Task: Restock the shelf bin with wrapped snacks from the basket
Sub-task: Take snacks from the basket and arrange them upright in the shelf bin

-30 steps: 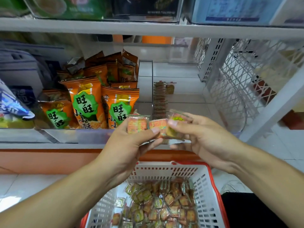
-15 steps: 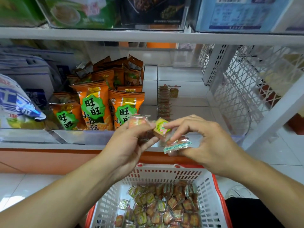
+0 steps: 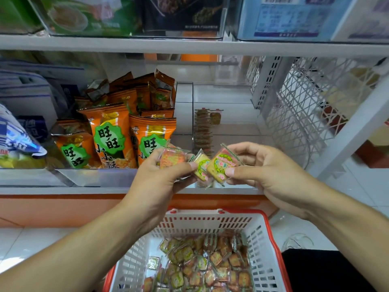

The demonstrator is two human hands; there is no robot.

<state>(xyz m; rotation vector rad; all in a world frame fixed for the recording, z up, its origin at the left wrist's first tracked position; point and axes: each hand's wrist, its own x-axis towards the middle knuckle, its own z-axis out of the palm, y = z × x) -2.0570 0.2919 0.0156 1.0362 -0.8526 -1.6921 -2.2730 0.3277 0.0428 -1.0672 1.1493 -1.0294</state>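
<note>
Just in front of the bin (image 3: 229, 131), above the basket (image 3: 267, 245), the left hand (image 3: 155, 182) pinches a few snacks (image 3: 172, 158) while the right hand (image 3: 265, 173) pinches one (image 3: 223, 165), seemingly sorting them for neat stacking on the row (image 3: 202, 129) inside.

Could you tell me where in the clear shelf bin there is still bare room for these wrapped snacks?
The clear shelf bin is bare right of the snack row standing along its left wall, out to the white lattice panel. The neighbouring orange bags are packed tight.
</note>
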